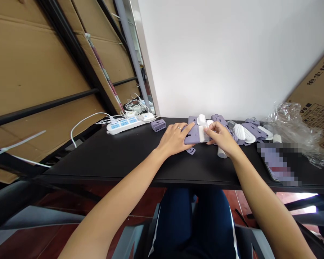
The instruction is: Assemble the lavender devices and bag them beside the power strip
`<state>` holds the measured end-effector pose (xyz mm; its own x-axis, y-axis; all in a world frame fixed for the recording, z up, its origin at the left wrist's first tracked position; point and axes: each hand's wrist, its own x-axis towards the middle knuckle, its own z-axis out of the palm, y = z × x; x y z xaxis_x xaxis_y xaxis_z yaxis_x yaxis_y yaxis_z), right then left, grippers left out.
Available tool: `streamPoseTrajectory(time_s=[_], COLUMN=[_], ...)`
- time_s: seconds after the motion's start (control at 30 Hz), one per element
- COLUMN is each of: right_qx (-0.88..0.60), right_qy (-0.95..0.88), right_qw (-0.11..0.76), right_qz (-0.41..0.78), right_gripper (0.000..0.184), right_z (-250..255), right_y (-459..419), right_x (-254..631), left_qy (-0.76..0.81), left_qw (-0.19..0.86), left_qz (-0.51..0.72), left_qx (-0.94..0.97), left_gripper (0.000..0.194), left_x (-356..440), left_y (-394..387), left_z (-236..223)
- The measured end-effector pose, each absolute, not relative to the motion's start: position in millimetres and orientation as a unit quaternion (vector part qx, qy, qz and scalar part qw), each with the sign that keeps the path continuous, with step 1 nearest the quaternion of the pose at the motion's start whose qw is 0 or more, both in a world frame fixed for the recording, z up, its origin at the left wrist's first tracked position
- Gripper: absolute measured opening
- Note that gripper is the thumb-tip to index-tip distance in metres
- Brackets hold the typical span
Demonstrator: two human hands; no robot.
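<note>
My left hand (175, 138), a ring on one finger, grips a flat purple plastic part (193, 136) with dark slots from its left side. Against the part's right end lies a whitish translucent piece (204, 134). My right hand (221, 137) pinches that piece at its right edge between thumb and fingers. Just below the left fingers a small purple slotted piece (190, 151) rests on the black table (124, 154). A white rounded piece (201, 119) is behind the purple part, and a translucent cylinder (221, 153) lies below my right hand.
Several purple parts (255, 131) and white oval pieces (239, 132) crowd the right. A phone with a blurred screen (279, 163) lies near the front edge, beside crumpled clear plastic (297, 129). To the left are a purple holder (158, 125) and a white power strip (126, 123).
</note>
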<state>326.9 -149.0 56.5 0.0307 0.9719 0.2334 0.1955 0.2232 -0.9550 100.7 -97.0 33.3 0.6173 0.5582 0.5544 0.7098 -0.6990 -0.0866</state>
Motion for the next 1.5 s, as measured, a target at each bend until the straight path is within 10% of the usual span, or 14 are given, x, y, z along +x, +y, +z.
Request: streamPoseTrajectory(time_s=[0.87,1.13,1.33,1.5], right_qx=[-0.439,-0.457,-0.439,-0.458], right_qy=[-0.531,-0.546,-0.647,-0.563], right_qw=[0.524,0.524,0.454,0.491], right_qz=[0.501,0.468,0.427,0.482], right_gripper=[0.042,0.040,0.088,0.056], right_z=[44,45,25,32], right_y=[-143,-142,-141,-140], right_x=[321,300,268,269], left_qy=[-0.368,-0.417,-0.395,-0.414], left_qw=[0.126,-0.259,-0.479,-0.510], left_qz=[-0.251,-0.479,-0.550,-0.582], left_qx=[-0.886,-0.728,-0.559,-0.479], left_gripper=[0.079,0.088,0.102,0.091], left_x=[103,102,112,99], left_y=[-100,-78,-78,-79], left_z=[35,41,39,43])
